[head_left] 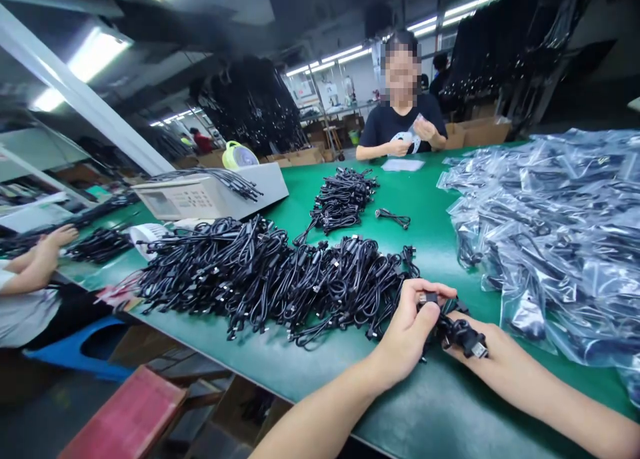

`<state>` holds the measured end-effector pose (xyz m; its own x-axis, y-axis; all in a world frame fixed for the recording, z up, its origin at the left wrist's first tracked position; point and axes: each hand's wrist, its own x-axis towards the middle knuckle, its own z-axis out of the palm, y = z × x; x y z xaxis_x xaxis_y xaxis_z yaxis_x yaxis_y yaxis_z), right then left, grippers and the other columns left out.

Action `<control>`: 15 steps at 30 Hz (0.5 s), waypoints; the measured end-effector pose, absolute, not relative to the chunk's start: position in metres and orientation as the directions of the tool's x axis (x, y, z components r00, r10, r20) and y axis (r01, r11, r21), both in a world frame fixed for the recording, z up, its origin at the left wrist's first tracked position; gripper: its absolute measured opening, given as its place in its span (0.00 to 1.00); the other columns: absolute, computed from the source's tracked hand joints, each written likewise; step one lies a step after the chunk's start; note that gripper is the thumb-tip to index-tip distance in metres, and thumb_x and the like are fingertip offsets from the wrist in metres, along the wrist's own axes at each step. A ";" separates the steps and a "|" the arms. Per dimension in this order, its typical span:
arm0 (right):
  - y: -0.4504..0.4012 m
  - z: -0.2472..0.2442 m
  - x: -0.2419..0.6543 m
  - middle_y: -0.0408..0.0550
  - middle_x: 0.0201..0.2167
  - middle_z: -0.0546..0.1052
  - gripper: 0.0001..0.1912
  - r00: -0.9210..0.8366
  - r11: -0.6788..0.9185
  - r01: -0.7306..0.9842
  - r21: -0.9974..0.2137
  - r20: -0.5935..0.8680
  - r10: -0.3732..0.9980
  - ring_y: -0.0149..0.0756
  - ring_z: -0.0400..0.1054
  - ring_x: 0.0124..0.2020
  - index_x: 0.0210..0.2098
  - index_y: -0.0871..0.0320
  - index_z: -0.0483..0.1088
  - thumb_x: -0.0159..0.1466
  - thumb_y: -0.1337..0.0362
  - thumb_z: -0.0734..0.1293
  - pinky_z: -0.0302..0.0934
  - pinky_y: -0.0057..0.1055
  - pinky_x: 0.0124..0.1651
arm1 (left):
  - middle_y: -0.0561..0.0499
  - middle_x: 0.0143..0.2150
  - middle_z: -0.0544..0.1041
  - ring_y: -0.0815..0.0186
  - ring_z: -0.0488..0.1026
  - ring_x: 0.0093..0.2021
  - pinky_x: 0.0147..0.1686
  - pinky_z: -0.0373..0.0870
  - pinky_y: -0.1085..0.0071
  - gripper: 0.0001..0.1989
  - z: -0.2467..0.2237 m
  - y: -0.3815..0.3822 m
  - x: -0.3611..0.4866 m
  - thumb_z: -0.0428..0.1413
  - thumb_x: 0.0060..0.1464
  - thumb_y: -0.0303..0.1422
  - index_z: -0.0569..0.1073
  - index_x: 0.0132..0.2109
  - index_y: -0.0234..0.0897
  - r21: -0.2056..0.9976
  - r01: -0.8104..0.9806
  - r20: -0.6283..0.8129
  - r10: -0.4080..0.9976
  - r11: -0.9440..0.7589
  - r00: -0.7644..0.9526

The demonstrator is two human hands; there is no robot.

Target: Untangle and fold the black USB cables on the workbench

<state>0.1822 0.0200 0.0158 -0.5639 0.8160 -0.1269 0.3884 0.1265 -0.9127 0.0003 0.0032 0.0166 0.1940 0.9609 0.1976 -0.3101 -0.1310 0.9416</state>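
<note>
My left hand (pixel 413 322) is closed, its thumb and fingers pinching the black plug end of a bundled cable (pixel 447 329). Beside it, my right hand (pixel 483 342) curls under the same black cable, and a silver-tipped USB plug (pixel 479 349) sticks out over its wrist side. The right fingers are mostly hidden behind the cable and the left hand. Both hands are above the green table, at the right end of a long pile of bundled black cables (pixel 280 272).
Clear plastic bags with cables (pixel 560 232) cover the table's right side. A smaller cable heap (pixel 345 199) and a single bundled cable (pixel 393 217) lie further back. A beige instrument (pixel 210 192) stands left. Across the table (pixel 300 369) sits a person (pixel 403 122); another person's arms (pixel 43 255) show at left.
</note>
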 end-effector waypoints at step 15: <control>0.003 0.031 0.182 0.52 0.39 0.83 0.26 -0.718 -0.196 0.205 -0.959 -0.283 0.636 0.50 0.75 0.46 0.41 0.57 0.76 0.63 0.39 0.69 0.64 0.47 0.58 | 0.40 0.58 0.75 0.51 0.65 0.69 0.68 0.57 0.45 0.16 0.017 -0.011 0.003 0.51 0.67 0.49 0.62 0.46 0.41 0.914 -0.281 0.359 0.906 -0.292 0.223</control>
